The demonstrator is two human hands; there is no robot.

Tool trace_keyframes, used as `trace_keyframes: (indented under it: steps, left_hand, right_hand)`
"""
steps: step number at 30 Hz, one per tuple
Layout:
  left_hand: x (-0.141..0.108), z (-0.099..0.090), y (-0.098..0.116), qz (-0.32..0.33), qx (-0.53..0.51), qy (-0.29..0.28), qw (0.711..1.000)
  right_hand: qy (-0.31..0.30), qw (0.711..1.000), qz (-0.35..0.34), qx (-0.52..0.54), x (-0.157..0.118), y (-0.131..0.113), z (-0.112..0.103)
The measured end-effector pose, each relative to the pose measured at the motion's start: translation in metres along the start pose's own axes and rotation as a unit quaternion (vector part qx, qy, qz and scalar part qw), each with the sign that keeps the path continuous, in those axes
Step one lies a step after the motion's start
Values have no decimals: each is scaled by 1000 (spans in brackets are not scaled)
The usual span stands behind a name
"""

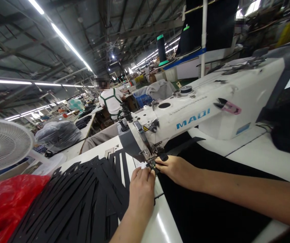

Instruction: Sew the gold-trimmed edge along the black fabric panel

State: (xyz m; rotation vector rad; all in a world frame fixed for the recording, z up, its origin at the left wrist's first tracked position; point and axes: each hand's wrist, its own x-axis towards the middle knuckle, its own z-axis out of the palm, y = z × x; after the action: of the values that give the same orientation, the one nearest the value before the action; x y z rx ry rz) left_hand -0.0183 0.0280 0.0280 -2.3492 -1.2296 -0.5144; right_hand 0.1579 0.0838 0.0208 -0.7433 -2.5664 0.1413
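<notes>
A white sewing machine [193,118] with blue lettering stands on a white table, its needle area low at the centre. Close to the needle, my left hand [143,184] has its fingers curled together at the plate; what they press or hold is too small to make out. My right hand [175,170] reaches in from the right, fingers closed on the edge of dark fabric beside the presser foot. Black fabric [211,202] spreads under my right forearm and over the table edge. Many black cut strips [91,195] lie fanned out left of my left hand.
A white fan [3,145] and a red plastic bag [10,202] are at the left. Behind them sits a grey plastic-wrapped bundle [58,135]. A person in a white shirt [112,103] works further back. Thread cones [161,50] stand above the machine.
</notes>
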Motion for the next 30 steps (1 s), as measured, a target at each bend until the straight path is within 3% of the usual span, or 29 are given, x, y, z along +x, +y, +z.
trace_keyframes:
  steps: [14, 30]
  left_hand:
    - [8, 7, -10, 4, -31, 14, 999]
    - [8, 11, -8, -33, -43, 39, 998]
  right_hand:
    - [-46, 998, 24, -32, 5, 3, -5]
    - [11, 999, 24, -37, 6, 4, 3]
